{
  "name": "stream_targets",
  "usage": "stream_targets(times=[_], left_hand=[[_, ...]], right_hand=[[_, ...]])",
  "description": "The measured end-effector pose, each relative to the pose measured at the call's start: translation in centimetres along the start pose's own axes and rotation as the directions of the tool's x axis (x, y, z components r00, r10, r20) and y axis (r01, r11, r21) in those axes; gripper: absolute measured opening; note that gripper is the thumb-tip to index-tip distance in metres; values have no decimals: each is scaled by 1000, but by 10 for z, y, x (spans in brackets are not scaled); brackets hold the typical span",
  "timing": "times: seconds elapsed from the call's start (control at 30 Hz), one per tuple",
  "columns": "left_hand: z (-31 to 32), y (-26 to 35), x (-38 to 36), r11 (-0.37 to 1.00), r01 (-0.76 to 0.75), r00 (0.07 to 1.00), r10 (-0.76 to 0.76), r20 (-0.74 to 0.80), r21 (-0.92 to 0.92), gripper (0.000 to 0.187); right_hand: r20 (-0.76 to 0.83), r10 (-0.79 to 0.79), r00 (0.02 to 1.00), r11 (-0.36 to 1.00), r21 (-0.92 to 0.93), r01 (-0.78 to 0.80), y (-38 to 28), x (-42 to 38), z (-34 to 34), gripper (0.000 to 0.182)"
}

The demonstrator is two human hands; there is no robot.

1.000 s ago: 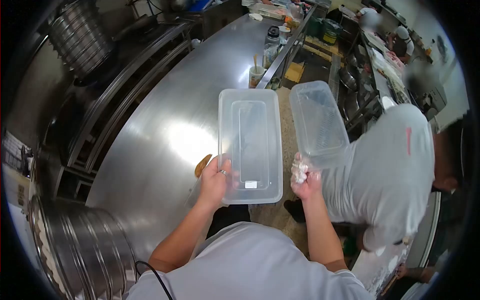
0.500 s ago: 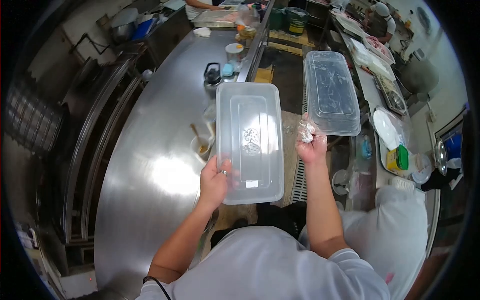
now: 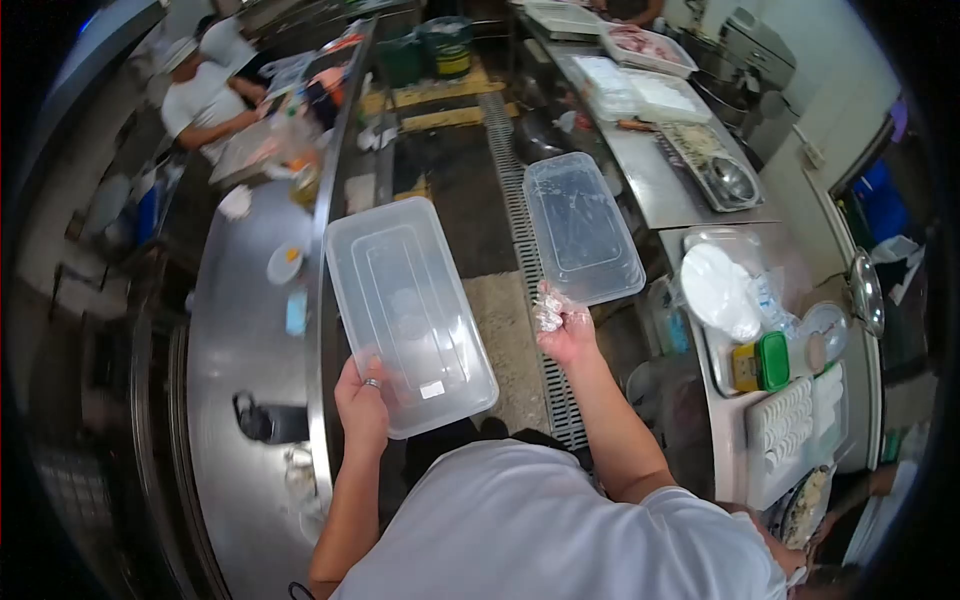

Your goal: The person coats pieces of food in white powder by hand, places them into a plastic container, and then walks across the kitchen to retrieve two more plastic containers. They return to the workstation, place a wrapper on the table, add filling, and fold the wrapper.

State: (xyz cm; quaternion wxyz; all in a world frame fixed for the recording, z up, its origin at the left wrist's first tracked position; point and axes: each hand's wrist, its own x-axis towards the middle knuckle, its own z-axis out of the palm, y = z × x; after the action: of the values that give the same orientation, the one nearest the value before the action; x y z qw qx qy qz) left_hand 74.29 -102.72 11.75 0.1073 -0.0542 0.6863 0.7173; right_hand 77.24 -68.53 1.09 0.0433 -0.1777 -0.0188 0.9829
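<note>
Swung out over the aisle from beside the long steel table (image 3: 245,400), the translucent rectangular plastic lid (image 3: 415,315) with rounded corners is gripped by the left hand's (image 3: 362,405) fingers. The right hand (image 3: 566,328), its fingers coated in white paste, grips a clear, smeared plastic container (image 3: 582,228). Right of them, a yellow tub with a green lid (image 3: 761,362) stands near white trays (image 3: 795,430).

White shirt (image 3: 560,530) — cut off at the bottom.

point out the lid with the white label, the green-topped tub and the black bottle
lid (image 3: 408,300): head view, middle of its flat panel
tub (image 3: 774,361): head view, its green top
bottle (image 3: 283,424): head view, its dark body
</note>
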Motion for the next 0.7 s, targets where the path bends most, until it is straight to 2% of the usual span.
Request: stream_targets(times=[0.03,0.17,0.2,0.3,0.33,0.37,0.43,0.47,0.5,0.57,0.63,0.7], left_hand=[[18,1,24,1000,-9,999,8,31,27,23],[96,14,118,998,41,980,-48,191,43,23],[116,15,142,998,36,970,-48,239,53,23],[171,2,212,993,52,939,-84,333,102,23],[195,5,237,992,49,928,-89,362,116,23],[222,11,262,992,46,910,-91,405,119,23],[265,13,295,986,73,864,-139,485,153,23],[286,12,315,986,53,813,-136,566,161,24],[309,15,328,981,70,795,-164,584,181,24],[361,28,352,975,75,761,-193,619,211,23],[404,31,370,974,33,722,-179,668,225,22],[438,27,385,973,4,684,-171,709,231,21]], right_hand=[[84,9,996,1000,22,-11,-21,12,-4,18],[38,-218,975,966,151,210,-107,52,-1,23],[87,-273,958,951,178,254,-128,61,-6,24],[-62,-380,923,874,302,380,-157,80,-22,25],[-9,-406,914,884,248,396,-166,88,-40,22],[146,-402,904,898,253,359,-168,86,-41,19],[-206,-415,886,862,223,455,-163,76,-9,17],[-95,-426,900,876,208,436,-159,74,-9,17],[25,-427,904,891,184,416,-159,71,-9,17],[22,-409,912,892,218,395,-155,62,1,16],[-91,-387,917,881,256,397,-144,42,5,17],[-88,-448,890,860,227,456,-137,17,11,16]])
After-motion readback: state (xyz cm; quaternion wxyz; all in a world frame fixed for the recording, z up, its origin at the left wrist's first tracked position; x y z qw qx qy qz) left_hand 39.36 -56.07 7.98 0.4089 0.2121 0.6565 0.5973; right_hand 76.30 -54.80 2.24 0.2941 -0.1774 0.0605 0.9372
